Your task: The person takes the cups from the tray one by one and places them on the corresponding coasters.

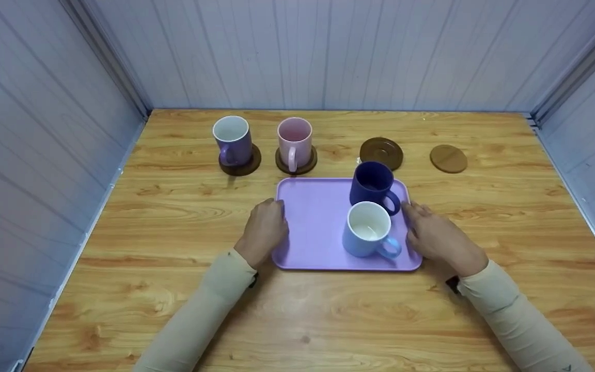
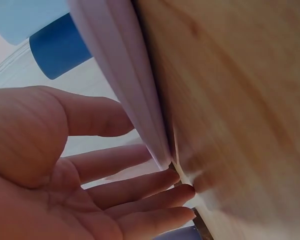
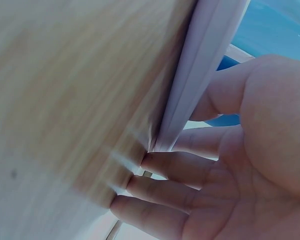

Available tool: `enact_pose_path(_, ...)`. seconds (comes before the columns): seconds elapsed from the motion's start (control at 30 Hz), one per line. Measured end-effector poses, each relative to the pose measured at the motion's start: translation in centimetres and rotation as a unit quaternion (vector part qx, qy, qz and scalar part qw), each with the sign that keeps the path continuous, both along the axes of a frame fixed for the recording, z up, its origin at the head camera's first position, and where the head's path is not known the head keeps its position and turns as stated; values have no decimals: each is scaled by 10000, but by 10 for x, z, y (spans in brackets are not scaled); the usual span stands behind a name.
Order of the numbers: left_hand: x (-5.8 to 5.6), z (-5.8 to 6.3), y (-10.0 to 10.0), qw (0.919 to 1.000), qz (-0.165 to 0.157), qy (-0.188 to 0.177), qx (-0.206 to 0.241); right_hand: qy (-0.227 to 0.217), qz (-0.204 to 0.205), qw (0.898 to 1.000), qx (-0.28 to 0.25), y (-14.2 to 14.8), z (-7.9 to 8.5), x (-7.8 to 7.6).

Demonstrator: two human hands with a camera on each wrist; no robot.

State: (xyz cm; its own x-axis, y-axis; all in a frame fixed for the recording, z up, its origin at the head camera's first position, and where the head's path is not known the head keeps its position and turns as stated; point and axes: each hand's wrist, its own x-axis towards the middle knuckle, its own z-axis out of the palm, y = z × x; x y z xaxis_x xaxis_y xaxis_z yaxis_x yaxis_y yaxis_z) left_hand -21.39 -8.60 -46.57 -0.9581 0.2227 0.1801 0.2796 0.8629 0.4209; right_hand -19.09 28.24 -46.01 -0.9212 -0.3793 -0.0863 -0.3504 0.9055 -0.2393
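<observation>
A light purple tray (image 1: 318, 227) lies on the table between the two hands. My left hand (image 1: 265, 230) touches its left rim; in the left wrist view the thumb (image 2: 102, 117) reaches to the rim and the other fingers are fairly straight, tips near the tabletop. At the opposite rim rests my right hand (image 1: 437, 237), its fingers (image 3: 180, 167) likewise extended, with the thumb partly hidden by the rim. On the tray's right half stand a light blue mug (image 1: 359, 240) and, behind it, a dark blue mug (image 1: 364, 194), both upright with handles toward the right.
Behind the tray, a purple mug (image 1: 238, 144) and a pink mug (image 1: 300, 147) stand on dark round coasters. A dark brown coaster (image 1: 381, 151) and a lighter wooden coaster (image 1: 449, 158) lie bare at the back right. Pale panels (image 1: 297, 57) wall the table on three sides.
</observation>
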Motion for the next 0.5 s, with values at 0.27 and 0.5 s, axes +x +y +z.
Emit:
enact_pose_path(0.27, -2, 0, 1, 9965, -55, -714, -433, -119, -105, 9999, 16, 0, -1, 0)
enact_pose_path(0.5, -1, 1, 2, 9954, -152, -808, -492, -91, -92, 9999, 23, 0, -1, 0)
